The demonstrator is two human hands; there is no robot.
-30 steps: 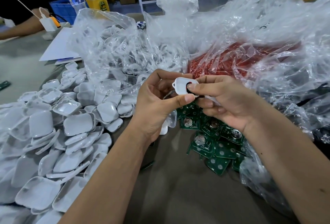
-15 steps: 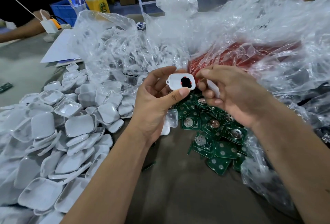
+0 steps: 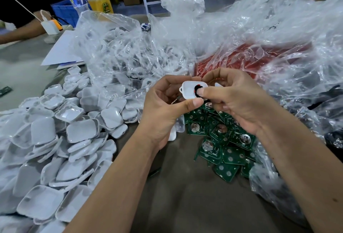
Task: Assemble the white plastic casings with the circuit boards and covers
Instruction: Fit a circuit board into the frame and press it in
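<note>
Right hand point(image 3: 239, 101) back on left hand point(image 3: 163, 110)'s pinched casing point(image 3: 191, 89), thumb pressing its black hole.

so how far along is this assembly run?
Done: no finished units identifiable. In hand: left hand holds one white plastic casing while right hand presses a black-and-red part into it. Left: the pile of green circuit boards and the heap of white plastic covers.

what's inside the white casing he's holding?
The white casing, held in the left hand, shows a black piece with red specks. The right hand thumb covers part of it, so the rest is hidden.
</note>
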